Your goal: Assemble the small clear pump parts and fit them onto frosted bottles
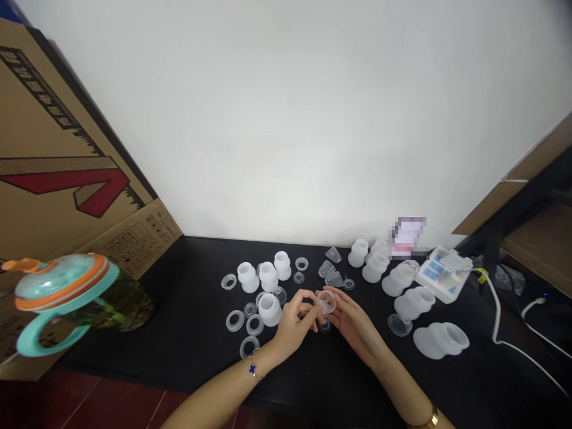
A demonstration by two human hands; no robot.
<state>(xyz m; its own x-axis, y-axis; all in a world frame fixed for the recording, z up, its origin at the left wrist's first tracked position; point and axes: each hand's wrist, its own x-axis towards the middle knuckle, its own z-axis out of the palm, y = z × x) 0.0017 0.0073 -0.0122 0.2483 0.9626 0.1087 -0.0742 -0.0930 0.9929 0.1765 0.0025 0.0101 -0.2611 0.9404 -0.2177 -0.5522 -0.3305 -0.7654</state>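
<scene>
Both hands meet over the middle of the black table. Between them is a clear round plastic collar [328, 301], tilted, with its rim turned up. My right hand [351, 319] grips its right side with curled fingers. The fingers of my left hand [295, 322] pinch at its left edge. A clear round cap [325, 326] lies on the table just under the hands, partly hidden. Close to the left hand stands a frosted white bottle [270, 310], open at the top. Clear cone-shaped cups [333, 278] lie behind the right hand.
More white bottles [248, 277], rings [235, 320] and caps are at left. Several bottles [414, 302] stand or lie at right, beside a white device [443, 274] with a cable [497, 310]. A teal-lidded jug [71, 292] stands far left near a cardboard box [58, 137].
</scene>
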